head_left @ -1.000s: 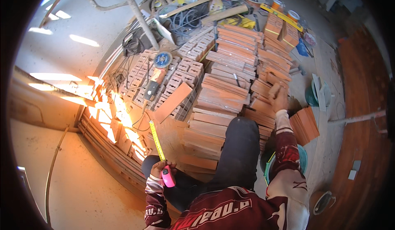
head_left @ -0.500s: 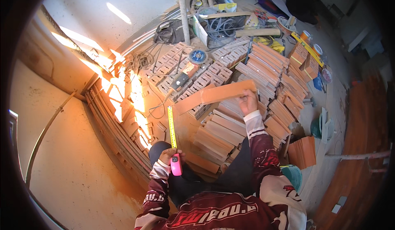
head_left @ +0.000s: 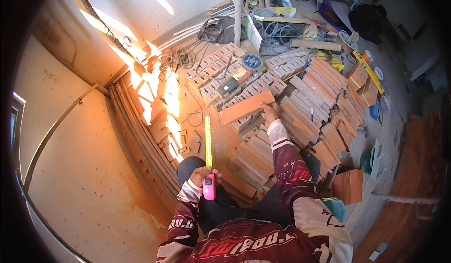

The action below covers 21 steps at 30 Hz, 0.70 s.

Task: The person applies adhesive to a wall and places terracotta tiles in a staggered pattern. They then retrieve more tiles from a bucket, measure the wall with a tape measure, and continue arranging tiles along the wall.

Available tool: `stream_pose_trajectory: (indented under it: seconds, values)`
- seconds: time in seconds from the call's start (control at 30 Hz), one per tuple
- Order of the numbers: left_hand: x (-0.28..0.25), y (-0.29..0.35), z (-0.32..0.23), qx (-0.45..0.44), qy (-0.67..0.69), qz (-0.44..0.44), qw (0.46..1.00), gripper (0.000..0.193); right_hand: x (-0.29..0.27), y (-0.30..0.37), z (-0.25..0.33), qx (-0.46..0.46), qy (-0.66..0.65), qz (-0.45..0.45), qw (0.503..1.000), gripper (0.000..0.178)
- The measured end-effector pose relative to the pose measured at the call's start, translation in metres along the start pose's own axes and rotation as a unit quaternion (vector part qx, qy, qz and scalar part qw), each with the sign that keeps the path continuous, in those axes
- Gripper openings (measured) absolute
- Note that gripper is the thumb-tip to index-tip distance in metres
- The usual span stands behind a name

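Note:
My left hand (head_left: 202, 176) is closed around a pink tape measure (head_left: 209, 188), held over my left knee. Its yellow blade (head_left: 208, 141) is pulled out and points away from me. My right hand (head_left: 270, 114) grips the right end of a flat orange clay tile strip (head_left: 246, 108). The strip slants over the perforated bricks, with its left end near the blade's tip but apart from it. Just beyond lies an angle grinder (head_left: 230, 85) with a blue disc (head_left: 252, 62), resting on the bricks.
Stacked clay tile strips (head_left: 253, 155) lie in front of me, with more rows (head_left: 324, 82) to the right. Long strips (head_left: 141, 131) line the left wall. A yellow level (head_left: 369, 70) rests at far right. Another person (head_left: 369, 21) crouches at the back. A cord trails from the grinder.
My right hand has moved left with the tile strip. A second length seen at the strip's left end no longer shows. The tape measure stays in my left hand; the whole view has shifted.

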<state>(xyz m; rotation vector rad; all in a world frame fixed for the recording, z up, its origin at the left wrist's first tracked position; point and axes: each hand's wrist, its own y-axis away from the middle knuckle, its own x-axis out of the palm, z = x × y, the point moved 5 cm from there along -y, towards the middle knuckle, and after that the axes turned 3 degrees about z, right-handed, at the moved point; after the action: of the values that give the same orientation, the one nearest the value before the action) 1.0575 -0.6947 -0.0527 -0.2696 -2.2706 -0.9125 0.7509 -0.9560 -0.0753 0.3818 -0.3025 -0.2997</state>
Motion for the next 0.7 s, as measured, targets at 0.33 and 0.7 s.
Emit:
stream_pose_trajectory:
  seconds: [0.33, 0.7]
  values:
    - [0.007, -0.019, -0.007, -0.048, -0.079, -0.09, 0.992, 0.027, -0.022, 0.011, 0.018, -0.208, 0.356, -0.078, 0.908, 0.063]
    - [0.026, -0.068, -0.038, 0.045, -0.306, -0.079, 0.948, 0.027, 0.001, 0.129, -0.018, -0.167, 0.304, 0.222, 0.911, 0.064]
